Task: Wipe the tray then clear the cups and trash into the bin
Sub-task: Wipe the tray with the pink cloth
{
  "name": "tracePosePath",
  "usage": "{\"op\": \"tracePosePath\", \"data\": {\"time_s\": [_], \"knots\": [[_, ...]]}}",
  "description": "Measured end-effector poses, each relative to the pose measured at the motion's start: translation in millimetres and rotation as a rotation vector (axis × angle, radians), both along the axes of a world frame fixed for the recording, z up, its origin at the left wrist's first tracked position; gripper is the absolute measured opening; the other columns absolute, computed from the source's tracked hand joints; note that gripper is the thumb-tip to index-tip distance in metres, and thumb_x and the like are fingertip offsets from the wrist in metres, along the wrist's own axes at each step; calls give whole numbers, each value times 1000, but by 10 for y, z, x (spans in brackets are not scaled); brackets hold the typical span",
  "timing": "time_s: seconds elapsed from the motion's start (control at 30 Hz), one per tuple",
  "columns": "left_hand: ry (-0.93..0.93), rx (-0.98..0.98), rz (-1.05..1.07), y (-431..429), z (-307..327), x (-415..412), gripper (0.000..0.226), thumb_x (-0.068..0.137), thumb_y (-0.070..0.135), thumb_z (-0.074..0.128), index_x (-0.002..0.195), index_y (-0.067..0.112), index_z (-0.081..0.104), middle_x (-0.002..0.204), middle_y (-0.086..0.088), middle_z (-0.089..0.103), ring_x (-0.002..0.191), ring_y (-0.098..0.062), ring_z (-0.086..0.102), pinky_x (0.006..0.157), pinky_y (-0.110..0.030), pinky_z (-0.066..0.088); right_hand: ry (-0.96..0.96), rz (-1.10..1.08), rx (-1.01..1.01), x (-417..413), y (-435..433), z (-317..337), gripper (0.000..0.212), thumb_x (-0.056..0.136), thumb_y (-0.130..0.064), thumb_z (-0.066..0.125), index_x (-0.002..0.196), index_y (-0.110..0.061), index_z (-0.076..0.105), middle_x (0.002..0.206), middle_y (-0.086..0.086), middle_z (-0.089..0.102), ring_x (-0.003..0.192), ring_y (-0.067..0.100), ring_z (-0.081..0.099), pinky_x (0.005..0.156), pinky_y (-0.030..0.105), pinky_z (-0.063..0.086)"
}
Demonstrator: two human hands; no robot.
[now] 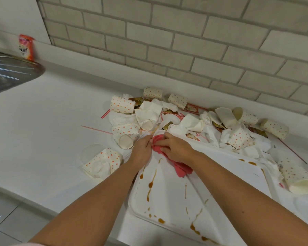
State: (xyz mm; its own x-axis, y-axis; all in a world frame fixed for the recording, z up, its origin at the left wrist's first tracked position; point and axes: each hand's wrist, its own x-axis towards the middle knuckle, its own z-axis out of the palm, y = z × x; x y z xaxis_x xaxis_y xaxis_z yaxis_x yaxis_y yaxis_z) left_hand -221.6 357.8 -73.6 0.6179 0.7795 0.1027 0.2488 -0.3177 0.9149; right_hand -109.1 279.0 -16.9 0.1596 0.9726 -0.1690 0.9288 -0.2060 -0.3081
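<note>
Over the stained tray (169, 203), the left hand (142, 148) and right hand (175, 147) pinched a bunched pink cloth (182, 170), wiping barely begun, with the sauce streaks (150, 184) likely next.

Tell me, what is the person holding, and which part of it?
The left grip and right grip, both bare hands, hold the cloth at its far end; its near end lies on the tray.

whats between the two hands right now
A bunched pink cloth, held by the left hand and right hand over the tray; head view.
</note>
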Motion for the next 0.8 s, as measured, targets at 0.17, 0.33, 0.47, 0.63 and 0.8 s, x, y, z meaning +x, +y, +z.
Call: {"op": "tracePosePath", "data": {"time_s": [0.17, 0.33, 0.47, 0.63, 0.8], "knots": [[38, 28, 0, 2, -9, 1, 36, 98, 6, 36, 125, 10, 59, 120, -7, 64, 114, -20, 56, 91, -15, 35, -17, -124, -3, 266, -87, 120, 37, 96, -16, 45, 126, -31, 58, 115, 0, 56, 110, 20, 51, 92, 31, 39], [36, 10, -8, -12, 14, -8, 35, 98, 5, 35, 124, 9, 59, 119, -7, 64, 112, -19, 57, 89, -13, 35, -176, -214, 113, 68, 105, -146, 39, 93, -11, 45, 127, -28, 56, 117, -1, 51, 104, 24, 57, 79, 32, 43], [-13, 20, 8, -23, 29, -13, 32, 98, 2, 35, 112, 2, 64, 107, -12, 67, 96, -16, 59, 78, -9, 42, -196, -124, 107, -133, 185, -166, 29, 93, -11, 45, 117, -17, 61, 118, 0, 49, 100, 25, 58, 68, 30, 38], [-7, -36, 17, -31, 33, -2, 33, 98, 4, 34, 120, 4, 59, 111, -15, 66, 103, -25, 60, 92, -29, 47, -49, 64, 45, -157, -166, -67, 32, 94, -17, 48, 122, -27, 63, 116, -4, 51, 105, 16, 54, 76, 27, 39], [22, 17, 2, -33, 28, -11, 36, 98, 2, 35, 126, 6, 57, 124, -9, 62, 117, -21, 54, 88, -11, 33, -4, -46, -30, 212, -382, 69, 33, 91, -16, 56, 119, -31, 65, 102, -2, 51, 104, 16, 52, 85, 31, 41]]}}
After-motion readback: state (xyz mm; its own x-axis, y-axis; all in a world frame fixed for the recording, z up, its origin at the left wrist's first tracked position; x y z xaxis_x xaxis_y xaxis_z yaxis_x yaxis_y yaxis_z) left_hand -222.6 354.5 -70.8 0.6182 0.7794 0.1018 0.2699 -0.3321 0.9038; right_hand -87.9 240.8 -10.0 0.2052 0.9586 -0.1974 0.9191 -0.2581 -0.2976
